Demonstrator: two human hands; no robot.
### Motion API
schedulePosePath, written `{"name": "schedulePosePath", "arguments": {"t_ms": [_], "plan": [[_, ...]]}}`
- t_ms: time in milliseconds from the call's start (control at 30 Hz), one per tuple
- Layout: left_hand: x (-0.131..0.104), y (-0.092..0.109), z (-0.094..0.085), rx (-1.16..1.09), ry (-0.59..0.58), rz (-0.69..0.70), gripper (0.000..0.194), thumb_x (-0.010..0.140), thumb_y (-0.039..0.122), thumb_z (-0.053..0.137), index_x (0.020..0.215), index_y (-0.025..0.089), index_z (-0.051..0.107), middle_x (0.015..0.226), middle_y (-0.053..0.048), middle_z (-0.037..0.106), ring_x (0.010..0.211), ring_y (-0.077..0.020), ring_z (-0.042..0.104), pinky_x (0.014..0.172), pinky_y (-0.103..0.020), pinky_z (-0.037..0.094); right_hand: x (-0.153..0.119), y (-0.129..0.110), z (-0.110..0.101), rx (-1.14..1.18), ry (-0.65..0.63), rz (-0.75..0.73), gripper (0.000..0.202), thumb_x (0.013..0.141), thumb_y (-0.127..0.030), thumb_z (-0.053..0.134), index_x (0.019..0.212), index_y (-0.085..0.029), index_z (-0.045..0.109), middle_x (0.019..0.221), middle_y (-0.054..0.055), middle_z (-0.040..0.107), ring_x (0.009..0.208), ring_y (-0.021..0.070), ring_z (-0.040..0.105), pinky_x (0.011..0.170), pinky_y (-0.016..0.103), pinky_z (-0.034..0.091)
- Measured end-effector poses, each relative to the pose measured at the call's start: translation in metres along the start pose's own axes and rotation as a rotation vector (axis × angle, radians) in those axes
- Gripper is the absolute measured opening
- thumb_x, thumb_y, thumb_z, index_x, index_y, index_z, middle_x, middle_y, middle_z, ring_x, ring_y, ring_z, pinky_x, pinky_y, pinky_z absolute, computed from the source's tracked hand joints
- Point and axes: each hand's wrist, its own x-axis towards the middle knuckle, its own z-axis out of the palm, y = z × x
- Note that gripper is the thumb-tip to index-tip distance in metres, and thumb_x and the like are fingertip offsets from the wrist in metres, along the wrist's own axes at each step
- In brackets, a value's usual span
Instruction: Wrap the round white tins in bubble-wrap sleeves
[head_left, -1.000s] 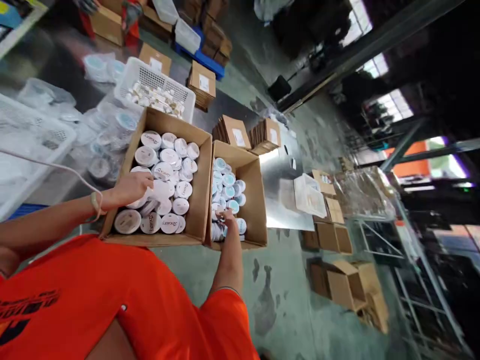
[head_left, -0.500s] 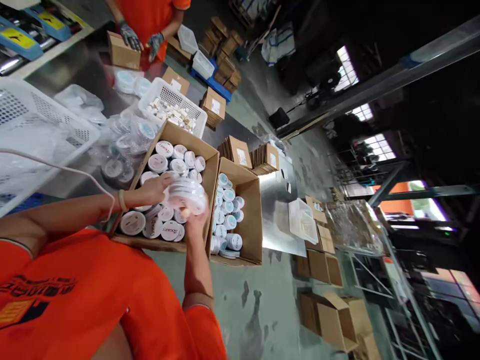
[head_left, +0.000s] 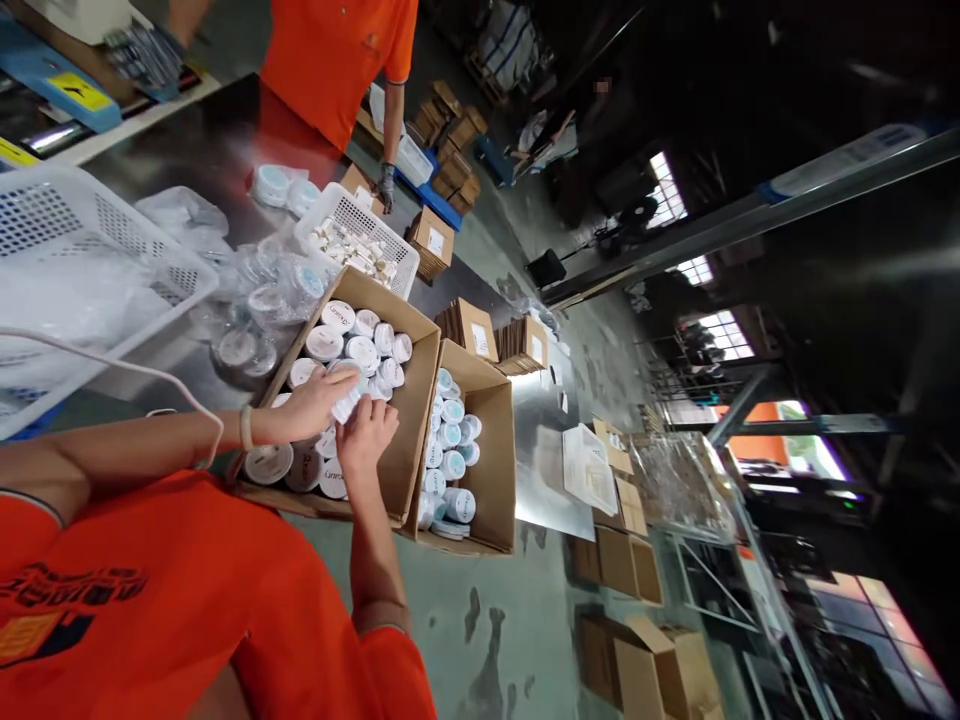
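Note:
My left hand [head_left: 313,402], with a pale band at its wrist, is closed round a small stack of white round containers [head_left: 349,390] in clear wrap. My right hand [head_left: 366,432] presses against the near end of the same stack, fingers bent. Both hands are over an open cardboard box [head_left: 405,460] holding several white lidded jars [head_left: 324,343]. Beside it on the right stands a second open box [head_left: 495,470] with several white and pale blue jars [head_left: 453,465].
Wrapped round containers [head_left: 262,290] lie on the metal table left of the boxes. A white basket of small items [head_left: 360,235] stands behind them, a larger white basket [head_left: 112,215] at left. Across the table is a person in orange [head_left: 337,70] with gloved hands. Folded cartons [head_left: 469,330] stand behind.
The wrapped stack has come down and left, lower over the jars, and turned. My right hand has moved left with it. The other person's gloved hands have spread apart, and their carton has left view.

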Motion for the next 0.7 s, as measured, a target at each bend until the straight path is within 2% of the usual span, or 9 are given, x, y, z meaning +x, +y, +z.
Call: {"name": "schedulePosePath", "arguments": {"t_ms": [100, 233, 367, 467, 500, 567, 633, 700], "plan": [[0.002, 0.007, 0.002, 0.007, -0.058, -0.006, 0.074, 0.077, 0.000, 0.057, 0.149, 0.016, 0.063, 0.157, -0.017, 0.056, 0.147, -0.0340, 0.054, 0.126, -0.052, 0.043, 0.009, -0.010, -0.003, -0.072, -0.131, 0.000, 0.033, 0.099, -0.017, 0.062, 0.131, -0.010, 0.070, 0.115, 0.021, 0.068, 0.106, 0.0323, 0.055, 0.091, 0.044, 0.041], [0.019, -0.002, -0.018, -0.053, -0.065, -0.052, 0.074, 0.070, 0.003, 0.070, 0.144, 0.013, 0.066, 0.156, -0.020, 0.056, 0.146, -0.0382, 0.054, 0.125, -0.051, 0.046, 0.014, 0.002, -0.005, 0.051, -0.087, -0.038, 0.059, 0.094, -0.034, 0.077, 0.148, -0.015, 0.063, 0.129, 0.020, 0.066, 0.112, 0.0345, 0.052, 0.094, 0.045, 0.042], [0.032, -0.012, -0.040, -0.099, -0.109, -0.035, 0.069, 0.068, 0.004, 0.074, 0.135, 0.015, 0.070, 0.148, -0.017, 0.062, 0.141, -0.0373, 0.059, 0.121, -0.048, 0.051, 0.014, 0.009, 0.004, 0.212, -0.079, -0.117, 0.041, 0.095, -0.035, 0.077, 0.132, -0.019, 0.075, 0.127, 0.016, 0.066, 0.115, 0.0330, 0.053, 0.097, 0.046, 0.044], [0.035, -0.015, -0.048, -0.122, -0.107, -0.031, 0.070, 0.070, 0.005, 0.072, 0.139, 0.017, 0.069, 0.149, -0.014, 0.062, 0.139, -0.0350, 0.061, 0.117, -0.046, 0.054, 0.016, 0.007, 0.016, 0.332, 0.049, -0.030, 0.037, 0.092, -0.036, 0.079, 0.126, -0.021, 0.079, 0.143, 0.017, 0.057, 0.126, 0.0349, 0.054, 0.101, 0.048, 0.049], [0.035, -0.015, -0.050, -0.126, -0.105, -0.032, 0.072, 0.070, 0.006, 0.071, 0.140, 0.017, 0.068, 0.150, -0.014, 0.061, 0.138, -0.0345, 0.061, 0.115, -0.045, 0.055, 0.018, 0.008, 0.019, 0.403, 0.049, 0.004, 0.036, 0.091, -0.035, 0.079, 0.124, -0.020, 0.080, 0.142, 0.017, 0.057, 0.122, 0.0328, 0.058, 0.098, 0.046, 0.053], [0.036, -0.016, -0.051, -0.130, -0.109, -0.033, 0.074, 0.068, 0.005, 0.068, 0.141, 0.016, 0.068, 0.149, -0.014, 0.062, 0.138, -0.0342, 0.062, 0.114, -0.043, 0.056, 0.021, 0.011, 0.022, 0.571, -0.030, 0.060, 0.036, 0.088, -0.029, 0.077, 0.122, -0.016, 0.080, 0.125, 0.016, 0.066, 0.100, 0.0248, 0.066, 0.083, 0.036, 0.058], [0.037, -0.017, -0.053, -0.135, -0.117, -0.040, 0.074, 0.066, 0.005, 0.065, 0.138, 0.017, 0.070, 0.147, -0.013, 0.064, 0.135, -0.0338, 0.063, 0.111, -0.042, 0.058, 0.022, 0.017, 0.019, 0.707, -0.119, 0.102, 0.045, 0.082, -0.022, 0.074, 0.127, -0.014, 0.078, 0.106, 0.010, 0.071, 0.078, 0.0183, 0.065, 0.066, 0.029, 0.056], [0.040, -0.018, -0.056, -0.134, -0.107, -0.056, 0.076, 0.064, 0.005, 0.062, 0.139, 0.017, 0.071, 0.148, -0.012, 0.064, 0.133, -0.0334, 0.065, 0.108, -0.041, 0.059, 0.022, 0.023, 0.011, 0.788, -0.117, 0.108, 0.052, 0.076, -0.017, 0.071, 0.127, -0.016, 0.078, 0.099, 0.007, 0.074, 0.069, 0.0159, 0.064, 0.060, 0.026, 0.054]]}}
